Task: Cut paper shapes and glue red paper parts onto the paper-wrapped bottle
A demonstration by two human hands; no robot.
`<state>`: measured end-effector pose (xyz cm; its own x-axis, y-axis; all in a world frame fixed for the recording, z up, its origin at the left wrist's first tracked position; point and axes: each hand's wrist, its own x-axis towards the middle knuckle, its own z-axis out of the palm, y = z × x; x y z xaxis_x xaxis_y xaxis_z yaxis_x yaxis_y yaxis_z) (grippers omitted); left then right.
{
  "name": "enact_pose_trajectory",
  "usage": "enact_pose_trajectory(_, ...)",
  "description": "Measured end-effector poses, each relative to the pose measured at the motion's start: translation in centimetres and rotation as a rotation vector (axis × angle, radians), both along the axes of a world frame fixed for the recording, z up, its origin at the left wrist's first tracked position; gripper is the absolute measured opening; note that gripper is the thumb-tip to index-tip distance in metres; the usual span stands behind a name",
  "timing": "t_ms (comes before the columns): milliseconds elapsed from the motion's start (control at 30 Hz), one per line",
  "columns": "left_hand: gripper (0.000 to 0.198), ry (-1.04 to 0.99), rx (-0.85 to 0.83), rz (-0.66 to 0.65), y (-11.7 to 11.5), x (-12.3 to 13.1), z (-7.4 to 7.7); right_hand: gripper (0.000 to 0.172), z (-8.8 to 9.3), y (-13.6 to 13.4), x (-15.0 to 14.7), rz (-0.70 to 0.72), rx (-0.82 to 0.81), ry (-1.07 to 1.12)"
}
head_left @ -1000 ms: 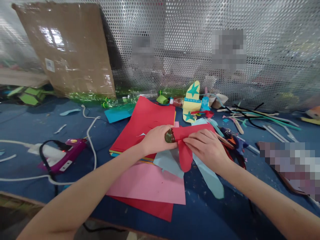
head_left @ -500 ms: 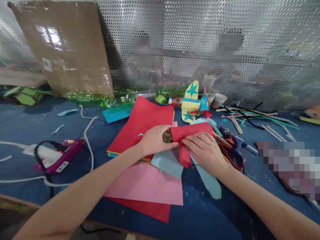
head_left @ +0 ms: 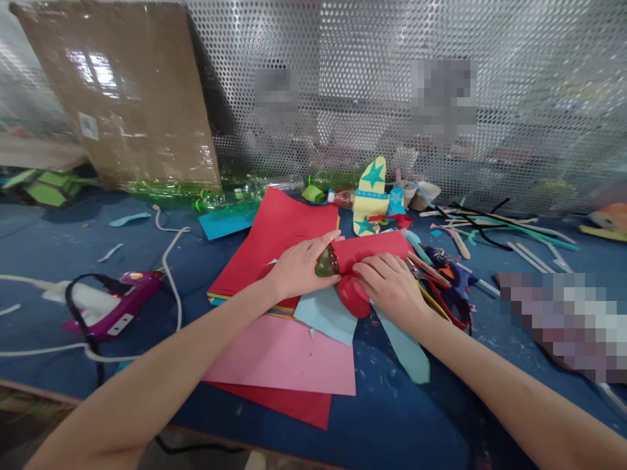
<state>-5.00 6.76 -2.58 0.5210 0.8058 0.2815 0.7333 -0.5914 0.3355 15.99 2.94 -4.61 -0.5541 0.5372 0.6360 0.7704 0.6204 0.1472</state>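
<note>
A dark green bottle (head_left: 327,261) lies sideways with red paper (head_left: 375,247) wrapped round much of it. My left hand (head_left: 302,264) grips the bottle's bare left end between thumb and fingers. On the right, my right hand (head_left: 392,284) presses its closed fingers on the wrapped red paper. A curled red flap (head_left: 354,296) hangs below, between the hands. Under them lie light blue paper pieces (head_left: 326,316), a stack of red sheets (head_left: 274,228) and a pink sheet (head_left: 294,359).
A purple power strip (head_left: 120,307) with cables is on the left. Behind stand a cardboard sheet (head_left: 132,98) and a yellow paper plane (head_left: 371,202). Scissors and other tools (head_left: 453,287) lie beside my right hand, with thin strips (head_left: 509,225) beyond. Plastic bottles (head_left: 274,187) line the back.
The red flap has curled up and shifted left, showing a rounder shape. My right hand has moved slightly left and up on the paper. My left thumb and fingers have spread wider around the bottle.
</note>
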Motion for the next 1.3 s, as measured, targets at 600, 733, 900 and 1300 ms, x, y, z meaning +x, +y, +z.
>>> enact_pose_trajectory(600,0.066,-0.005,0.399,-0.087,0.6,-0.8,0.4,0.02,1.9,-0.1,1.7,0.076,-0.259,-0.089)
enact_pose_trajectory(733,0.017,-0.105,0.623,-0.144,-0.4,0.2,0.6,0.022,4.7,-0.3,4.1,0.155,-0.552,-0.042)
enact_pose_trajectory(900,0.02,0.278,0.416,-0.391,-2.6,2.3,0.0,0.019,6.4,-0.2,5.7,0.115,-0.954,0.174)
enact_pose_trajectory(1300,0.017,0.133,0.114,-0.098,-3.9,3.6,0.1,0.016,5.4,-0.7,3.8,0.109,-0.956,0.436)
